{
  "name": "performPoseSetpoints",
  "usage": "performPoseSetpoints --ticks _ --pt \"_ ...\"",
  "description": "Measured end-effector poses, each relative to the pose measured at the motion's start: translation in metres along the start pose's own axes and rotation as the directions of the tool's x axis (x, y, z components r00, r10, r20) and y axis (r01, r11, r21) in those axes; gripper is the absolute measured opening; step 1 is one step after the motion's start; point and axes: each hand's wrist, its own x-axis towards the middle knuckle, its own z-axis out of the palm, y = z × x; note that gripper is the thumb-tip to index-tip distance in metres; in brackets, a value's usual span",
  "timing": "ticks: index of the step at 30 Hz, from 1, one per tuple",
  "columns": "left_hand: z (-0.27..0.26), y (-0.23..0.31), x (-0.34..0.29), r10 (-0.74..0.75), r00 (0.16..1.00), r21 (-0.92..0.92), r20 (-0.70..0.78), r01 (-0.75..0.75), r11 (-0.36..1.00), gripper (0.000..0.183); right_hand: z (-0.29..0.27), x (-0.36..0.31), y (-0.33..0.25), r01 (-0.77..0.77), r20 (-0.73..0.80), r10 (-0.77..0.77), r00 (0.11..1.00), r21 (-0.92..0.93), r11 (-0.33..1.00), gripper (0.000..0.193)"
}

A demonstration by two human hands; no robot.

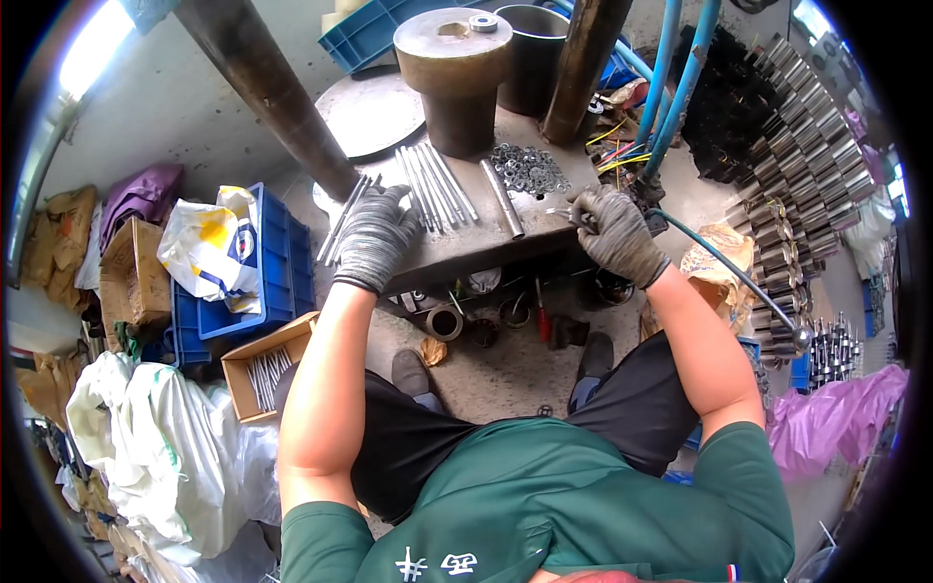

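— While both gloved hands rest on the table [457, 248], what does each grip have?

— The left hand [374, 238] lies palm down with its fingers spread and loose, grasping nothing. Its fingertips touch the lower ends of the rods [435, 185], a fan of thin metal rods lying just beyond the grip.

— And the right hand [614, 233]?

— Its grip is clenched round a small metal part [562, 213], which sticks out toward the left hand. What the part is I cannot tell; it is too small.

— What lies between the two grips?

— A thicker single bar [502, 198], lying on the table apart from both hands. Just beyond the right grip sits a heap of washers [530, 168], near but not touching the fingers.

— Anything farther out?

— Beyond the rods stands a squat round steel block [455, 78] with a ring [483, 23] on top. A hose [724, 264] curves away on the outer side of the right wrist. Outward of that stand rows of metal cylinders [807, 146].

— And on the left side?

— Outward of the left grip, lower down on the floor, is a blue crate [243, 282] with a white bag [209, 248] on it, and nearer the person a cardboard box [262, 374] holding more rods.
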Motion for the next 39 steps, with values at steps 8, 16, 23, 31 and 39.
performPoseSetpoints --ticks 8,16,23,31,39 --pt "0.007 -0.009 0.005 -0.051 0.999 -0.034 0.002 0.052 0.998 0.041 0.02 0.005 0.014 0.048 0.074 -0.032 0.997 -0.228 0.973 0.018" --pt "0.01 -0.011 0.003 -0.081 0.996 -0.01 -0.039 0.081 0.997 0.053 0.028 -0.007 0.019 0.134 0.058 -0.122 0.991 -0.31 0.941 0.019" --pt "0.01 -0.014 0.011 -0.369 0.917 -0.556 0.153 0.389 0.734 0.051 0.026 -0.014 0.016 0.168 -0.024 -0.185 0.982 -0.312 0.935 0.014" --pt "-0.005 -0.003 -0.005 -0.268 0.944 -0.976 0.192 0.155 -0.151 0.05 0.022 -0.011 0.005 -0.23 -0.082 0.265 0.961 0.295 0.927 0.015" --pt "0.008 0.039 -0.013 -0.188 0.934 -0.939 0.304 0.26 -0.226 0.04 0.019 -0.006 -0.043 -0.317 0.102 0.483 0.869 0.866 0.387 0.015"
